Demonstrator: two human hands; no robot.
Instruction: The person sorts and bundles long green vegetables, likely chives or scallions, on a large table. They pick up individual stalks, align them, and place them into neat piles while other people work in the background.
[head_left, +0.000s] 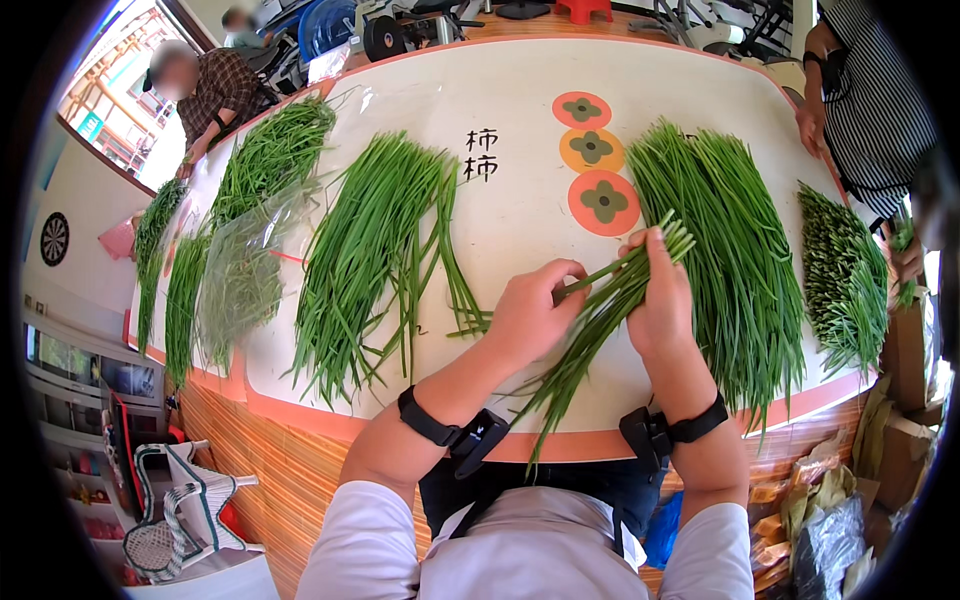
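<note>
My right hand (661, 304) grips a thin bunch of green garlic chives (574, 375), its pale cut ends up beside the thumb and its leaf tips hanging toward the table's front edge. With thumb and fingers, my left hand (541, 306) pinches a stalk at the bunch's left side. A large loose heap of garlic chives (367, 247) lies left of my hands, with a few stray stalks (466, 304) at its right. Just beyond my right hand rests a broad, neatly aligned pile of chives (727, 262).
The table (510, 82) has a printed cover. More chives (270, 150) and a clear plastic bag (244, 262) lie left; a pile of budded stalks (844, 277) is at right. One person (217, 90) works at far left, another (874, 112) at right. A chair (187, 510) stands at lower left.
</note>
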